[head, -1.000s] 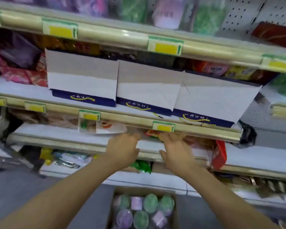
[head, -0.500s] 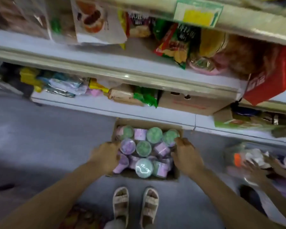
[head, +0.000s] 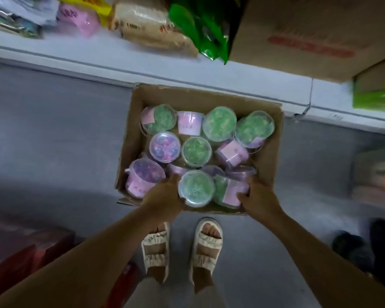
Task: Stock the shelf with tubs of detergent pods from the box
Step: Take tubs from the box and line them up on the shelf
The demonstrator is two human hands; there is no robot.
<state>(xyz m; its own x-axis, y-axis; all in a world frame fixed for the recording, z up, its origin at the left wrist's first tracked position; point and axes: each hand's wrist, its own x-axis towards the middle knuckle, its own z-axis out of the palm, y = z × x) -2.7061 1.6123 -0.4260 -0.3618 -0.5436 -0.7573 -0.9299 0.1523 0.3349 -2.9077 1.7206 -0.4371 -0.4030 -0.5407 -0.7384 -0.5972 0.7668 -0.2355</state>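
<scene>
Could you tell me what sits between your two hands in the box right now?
In the head view, two tubs: a green-filled tub against the left hand, and a pink-labelled tub against the right hand.

Open brown cardboard box [head: 268, 138] on a grey floor [head: 53, 134], filled with clear-lidded plastic tubs of green and purple pods. The left hand [head: 162, 200] grips a green-filled tub [head: 196, 187] at the near edge; the right hand [head: 259, 197] holds the adjacent pink-labelled tub [head: 228, 191]. White bottom shelf [head: 209, 74] lies beyond.
</scene>
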